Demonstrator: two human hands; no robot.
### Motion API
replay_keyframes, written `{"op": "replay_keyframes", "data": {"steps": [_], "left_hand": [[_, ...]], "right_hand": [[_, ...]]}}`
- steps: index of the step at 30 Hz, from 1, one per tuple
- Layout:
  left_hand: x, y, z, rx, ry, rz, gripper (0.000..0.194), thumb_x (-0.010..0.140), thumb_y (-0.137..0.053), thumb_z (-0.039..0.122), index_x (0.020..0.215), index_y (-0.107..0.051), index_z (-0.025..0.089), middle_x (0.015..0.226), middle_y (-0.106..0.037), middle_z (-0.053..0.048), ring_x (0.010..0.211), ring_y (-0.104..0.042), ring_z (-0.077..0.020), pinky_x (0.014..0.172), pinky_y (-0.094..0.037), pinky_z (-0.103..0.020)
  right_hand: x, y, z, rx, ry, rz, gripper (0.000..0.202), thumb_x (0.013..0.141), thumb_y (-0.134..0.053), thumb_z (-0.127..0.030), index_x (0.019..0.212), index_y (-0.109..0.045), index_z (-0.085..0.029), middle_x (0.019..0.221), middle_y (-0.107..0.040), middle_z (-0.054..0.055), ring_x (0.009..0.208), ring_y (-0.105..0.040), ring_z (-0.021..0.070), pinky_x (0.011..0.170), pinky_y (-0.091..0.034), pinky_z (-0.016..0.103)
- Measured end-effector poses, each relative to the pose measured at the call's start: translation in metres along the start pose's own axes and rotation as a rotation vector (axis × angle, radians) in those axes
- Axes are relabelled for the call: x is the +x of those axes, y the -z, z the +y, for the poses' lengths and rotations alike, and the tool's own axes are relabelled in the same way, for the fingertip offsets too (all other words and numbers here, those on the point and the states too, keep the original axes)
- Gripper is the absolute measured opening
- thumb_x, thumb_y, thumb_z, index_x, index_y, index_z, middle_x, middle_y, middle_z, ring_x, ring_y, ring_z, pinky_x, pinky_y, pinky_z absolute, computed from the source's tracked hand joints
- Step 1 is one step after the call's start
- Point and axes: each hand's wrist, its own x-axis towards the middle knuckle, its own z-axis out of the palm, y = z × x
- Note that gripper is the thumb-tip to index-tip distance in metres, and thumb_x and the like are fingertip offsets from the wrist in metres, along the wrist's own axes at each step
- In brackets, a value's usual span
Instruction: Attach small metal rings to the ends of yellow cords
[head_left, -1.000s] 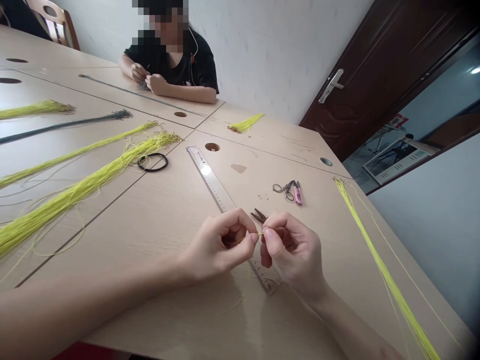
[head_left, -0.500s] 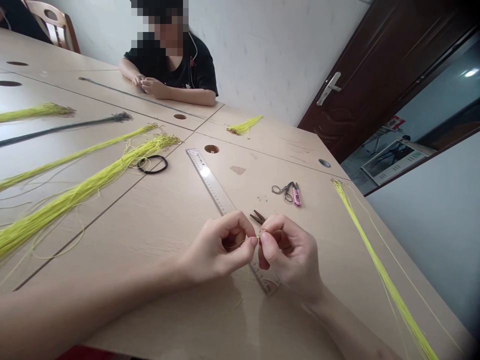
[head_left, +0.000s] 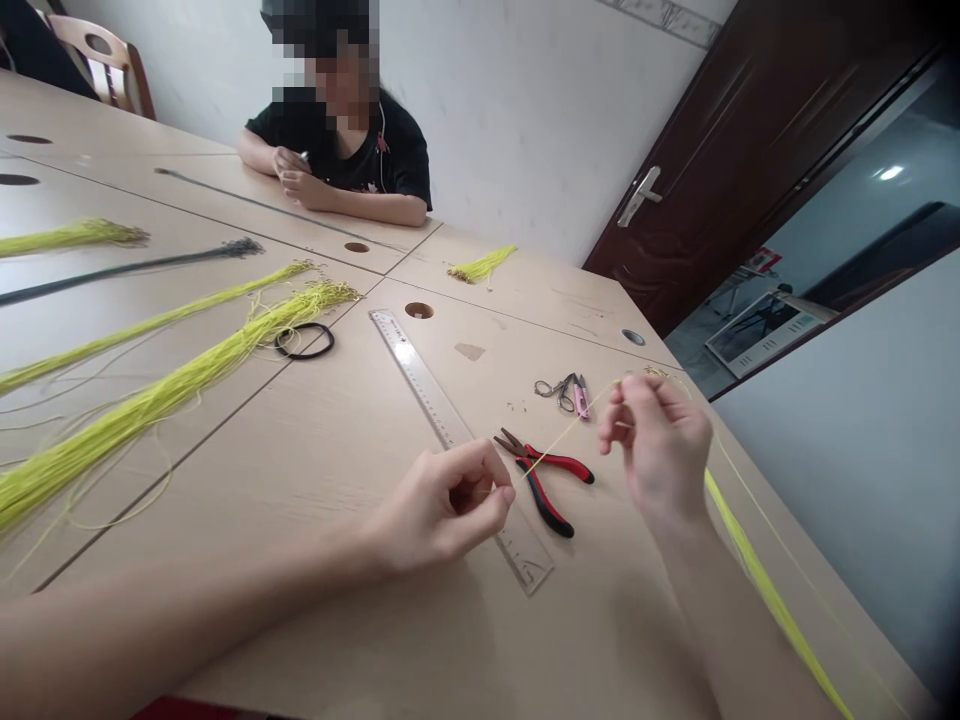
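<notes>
A thin yellow cord (head_left: 559, 437) stretches between my two hands. My left hand (head_left: 454, 500) pinches one end of it between thumb and forefinger, above the clear ruler (head_left: 420, 375). My right hand (head_left: 660, 440) is raised to the right and grips the other end in its closed fingers. Under the cord lie red-and-black pliers (head_left: 551, 500) with their handles apart. Beyond them are small metal scissors (head_left: 553, 390) and pink thread snips (head_left: 581, 398). What sits on the cord inside my left fingers is too small to make out.
Bundles of yellow cord (head_left: 187, 375) and a dark grey bundle (head_left: 135, 270) lie on the left, near a black hair tie (head_left: 304, 341). Another yellow bundle (head_left: 765, 575) runs along the right edge, partly behind my right arm. Across the table (head_left: 360, 640) sits a person (head_left: 337, 150) in black.
My right hand has moved away from my left, up and to the right, pulling the cord out straight. The pliers are now uncovered. The left hand stays nearly in place.
</notes>
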Motion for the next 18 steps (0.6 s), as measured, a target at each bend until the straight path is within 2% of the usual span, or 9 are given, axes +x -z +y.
{"op": "replay_keyframes", "data": {"steps": [3,6,9,12,14,16,18], "left_hand": [[-0.003,-0.001,-0.001,0.062,-0.188,-0.105,0.011,0.078,-0.048,0.006,0.073,-0.045,0.016,0.049,-0.035,0.008,0.042,-0.030,-0.0035,0.039,-0.026,-0.015],[-0.006,-0.007,0.000,0.132,-0.431,-0.185,0.013,0.067,-0.048,0.006,0.071,-0.047,0.017,0.046,-0.041,0.007,0.040,-0.037,-0.0048,0.039,-0.029,-0.016],[-0.010,-0.018,0.001,0.199,-0.576,-0.202,0.012,0.065,-0.045,0.007,0.070,-0.046,0.018,0.046,-0.045,0.006,0.039,-0.038,-0.0057,0.036,-0.029,-0.018],[-0.018,-0.026,0.001,0.269,-0.652,-0.231,0.009,0.068,-0.044,0.009,0.068,-0.046,0.018,0.047,-0.046,0.004,0.039,-0.038,-0.0068,0.034,-0.026,-0.021],[-0.024,-0.030,0.001,0.325,-0.689,-0.299,0.010,0.075,-0.044,0.011,0.069,-0.049,0.017,0.050,-0.048,0.003,0.041,-0.040,-0.0072,0.035,-0.028,-0.021],[-0.031,-0.036,0.003,0.389,-0.710,-0.377,0.014,0.086,-0.046,0.017,0.074,-0.053,0.015,0.057,-0.052,0.003,0.044,-0.044,-0.0067,0.040,-0.034,-0.018],[-0.039,-0.044,0.007,0.454,-0.710,-0.429,0.018,0.091,-0.048,0.027,0.081,-0.057,0.014,0.068,-0.057,0.001,0.052,-0.050,-0.0072,0.047,-0.043,-0.019]], "right_hand": [[0.034,0.026,-0.001,-0.068,0.008,0.229,0.015,0.072,-0.061,-0.031,0.068,-0.055,-0.018,0.067,-0.053,-0.004,0.042,-0.050,0.0054,0.032,-0.040,0.017],[0.062,0.064,-0.003,-0.133,-0.001,0.339,0.014,0.068,-0.062,-0.030,0.069,-0.056,-0.017,0.070,-0.053,-0.003,0.044,-0.051,0.0056,0.031,-0.040,0.016],[0.078,0.111,-0.005,-0.222,-0.047,0.440,0.010,0.065,-0.062,-0.024,0.068,-0.058,-0.016,0.070,-0.055,-0.001,0.044,-0.052,0.0067,0.029,-0.040,0.016],[0.082,0.160,-0.012,-0.310,-0.080,0.546,0.008,0.067,-0.062,-0.022,0.068,-0.058,-0.016,0.074,-0.056,0.001,0.046,-0.052,0.0066,0.030,-0.042,0.015],[0.078,0.189,-0.019,-0.361,-0.107,0.589,0.008,0.069,-0.062,-0.024,0.066,-0.058,-0.018,0.077,-0.057,0.002,0.048,-0.053,0.0073,0.032,-0.043,0.015],[0.073,0.215,-0.025,-0.427,-0.136,0.604,0.009,0.069,-0.063,-0.026,0.065,-0.058,-0.020,0.080,-0.059,0.004,0.050,-0.055,0.0085,0.033,-0.044,0.016],[0.067,0.234,-0.030,-0.523,-0.179,0.568,0.010,0.070,-0.064,-0.028,0.064,-0.059,-0.021,0.081,-0.060,0.005,0.050,-0.056,0.0100,0.034,-0.045,0.018]]}}
